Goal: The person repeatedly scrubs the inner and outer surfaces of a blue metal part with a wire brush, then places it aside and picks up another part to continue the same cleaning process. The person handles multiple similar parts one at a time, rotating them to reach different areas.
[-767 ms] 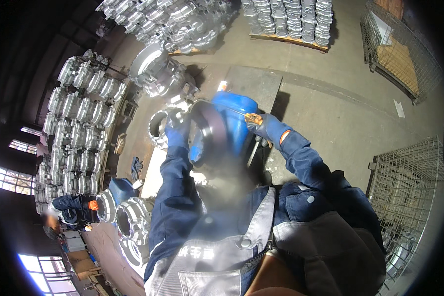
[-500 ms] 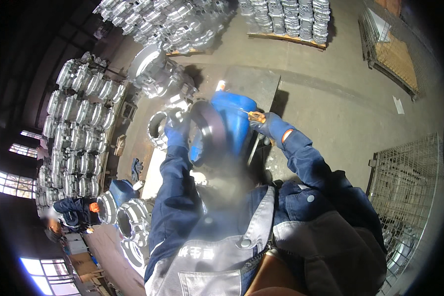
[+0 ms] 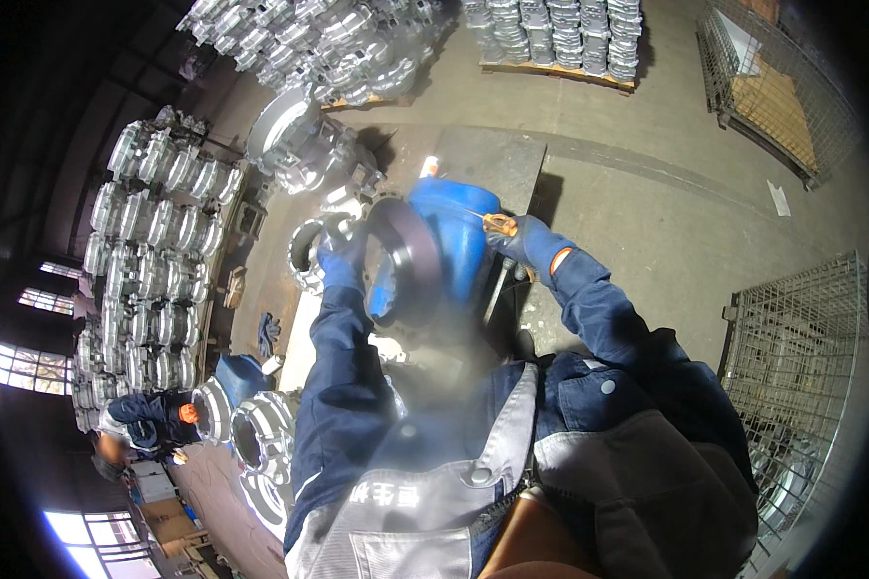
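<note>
My right hand (image 3: 521, 244), in a dark blue glove, is closed round the orange-yellow handle of a screwdriver (image 3: 500, 225). Its thin shaft points left, over the rim of a blue plastic tub (image 3: 462, 198). Left of the tub stands a large ring-shaped metal casting (image 3: 417, 253), upright, its dark smooth bore turned toward the tub. At the casting's left side is my gloved left hand (image 3: 344, 259), fingers bent against its edge; the fingertips are partly hidden. A smaller silver ring (image 3: 305, 253) lies just beyond that hand.
A big silver housing (image 3: 309, 145) stands at the table's far left. Stacked castings (image 3: 154, 251) line the left, with more on pallets at the back. Wire cages (image 3: 792, 367) stand at the right. Another person (image 3: 150, 420) works at the lower left, near several castings.
Both hands, the screwdriver and the casting stay almost in place; the whole view has shifted slightly. The person at the lower left has moved a little.
</note>
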{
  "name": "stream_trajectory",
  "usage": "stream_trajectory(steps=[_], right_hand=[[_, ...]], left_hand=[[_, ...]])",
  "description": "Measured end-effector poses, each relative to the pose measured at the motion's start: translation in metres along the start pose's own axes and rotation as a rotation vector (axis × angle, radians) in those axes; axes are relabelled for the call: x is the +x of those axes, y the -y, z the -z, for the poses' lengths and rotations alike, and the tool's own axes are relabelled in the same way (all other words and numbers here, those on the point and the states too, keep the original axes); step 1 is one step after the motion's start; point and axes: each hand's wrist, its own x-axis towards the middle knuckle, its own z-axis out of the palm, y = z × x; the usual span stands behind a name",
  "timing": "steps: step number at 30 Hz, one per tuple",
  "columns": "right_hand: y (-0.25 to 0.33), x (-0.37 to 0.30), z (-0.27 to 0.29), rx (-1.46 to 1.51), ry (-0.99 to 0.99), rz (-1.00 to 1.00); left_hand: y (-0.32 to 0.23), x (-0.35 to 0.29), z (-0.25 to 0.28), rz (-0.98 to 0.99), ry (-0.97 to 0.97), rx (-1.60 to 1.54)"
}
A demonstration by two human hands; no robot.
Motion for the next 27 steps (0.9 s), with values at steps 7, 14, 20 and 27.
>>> stream_trajectory(steps=[7, 14, 20, 27], right_hand=[[-0.022, 0.028, -0.011, -0.116, 0.108, 0.006], [-0.046, 0.048, -0.012, 0.072, 0.072, 0.014], [-0.023, 0.027, -0.01, -0.007, 0.038, 0.031], [-0.018, 0.022, -0.013, -0.114, 0.027, 0.072]], left_hand=[[0.01, 0.0, -0.001, -0.023, -0.018, -0.049], [0.013, 0.006, -0.004, 0.135, 0.055, -0.157], [0.005, 0.0, 0.001, 0.149, 0.036, -0.117], [0.014, 0.012, -0.002, -0.024, 0.014, 0.021]])
